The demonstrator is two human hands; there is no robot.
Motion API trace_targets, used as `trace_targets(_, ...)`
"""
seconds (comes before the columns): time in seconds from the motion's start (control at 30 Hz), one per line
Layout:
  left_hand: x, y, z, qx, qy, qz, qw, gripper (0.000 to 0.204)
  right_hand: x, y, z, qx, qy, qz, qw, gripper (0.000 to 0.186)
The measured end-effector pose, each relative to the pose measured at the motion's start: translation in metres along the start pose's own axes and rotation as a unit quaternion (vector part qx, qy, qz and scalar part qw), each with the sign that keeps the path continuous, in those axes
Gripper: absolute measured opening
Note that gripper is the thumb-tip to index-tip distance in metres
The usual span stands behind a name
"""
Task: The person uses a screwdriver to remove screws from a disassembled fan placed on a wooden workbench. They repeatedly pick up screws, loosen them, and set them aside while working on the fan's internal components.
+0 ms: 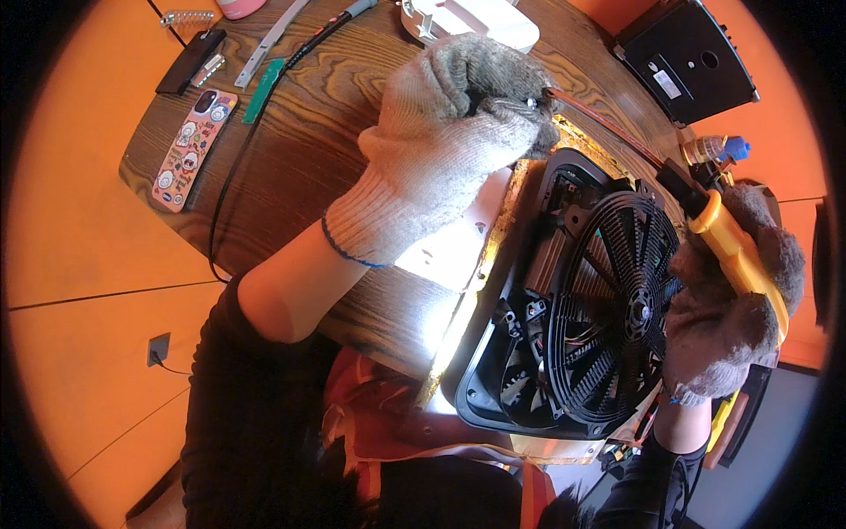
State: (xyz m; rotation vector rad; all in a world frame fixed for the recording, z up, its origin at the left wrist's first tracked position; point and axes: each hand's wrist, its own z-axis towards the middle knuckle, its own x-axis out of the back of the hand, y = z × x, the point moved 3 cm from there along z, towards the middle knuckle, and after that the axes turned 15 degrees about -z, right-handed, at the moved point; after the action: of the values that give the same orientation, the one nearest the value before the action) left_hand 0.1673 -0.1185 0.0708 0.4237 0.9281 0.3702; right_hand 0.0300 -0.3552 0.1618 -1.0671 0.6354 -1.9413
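My left hand, in a pale knit glove with a grimy fingertip area, pinches a small silver piece, likely a screw, at the tip of a long screwdriver shaft. My right hand, in a dirty grey glove, grips the screwdriver's yellow handle. Below both hands sits an open black housing with a round fan grille, metal fins and wiring. A yellow-stained strip runs along its left side, beside a white sheet lit brightly.
On the wooden table lie a sticker-covered phone, a green strip, a cable, metal rail, black pouch and white plastic part. A black box and blue-topped fitting are at the right.
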Motion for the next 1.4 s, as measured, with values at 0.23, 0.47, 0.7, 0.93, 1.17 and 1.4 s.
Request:
trace_targets(0.23, 0.001, 0.002, -0.001, 0.023, -0.024, 0.017, 0.999, 0.022, -0.004, -0.005, 0.002, -0.032, 0.003, 0.031, 0.999, 0.065)
trace_targets(0.47, 0.001, 0.001, -0.001, 0.014, -0.038, 0.019, 0.999, 0.024, 0.004, -0.001, 0.003, -0.018, 0.004, -0.084, 0.996, 0.064)
trace_targets(0.7, 0.006, -0.001, -0.005, -0.012, -0.040, 0.094, 0.995, 0.024, -0.009, -0.037, 0.022, -0.095, -0.032, -0.140, 0.985, 0.065)
trace_targets(0.93, 0.015, 0.002, -0.009, -0.049, -0.058, 0.206, 0.976, 0.024, -0.037, -0.038, 0.011, -0.159, 0.156, -0.177, 0.959, 0.071)
trace_targets(1.17, 0.019, 0.000, -0.017, -0.089, -0.077, 0.317, 0.941, 0.024, -0.021, -0.035, 0.012, -0.252, 0.058, -0.162, 0.952, 0.073)
trace_targets(1.4, 0.025, -0.003, -0.008, -0.086, -0.045, 0.318, 0.943, 0.023, -0.016, -0.032, 0.022, -0.075, -0.059, -0.219, 0.971, 0.072)
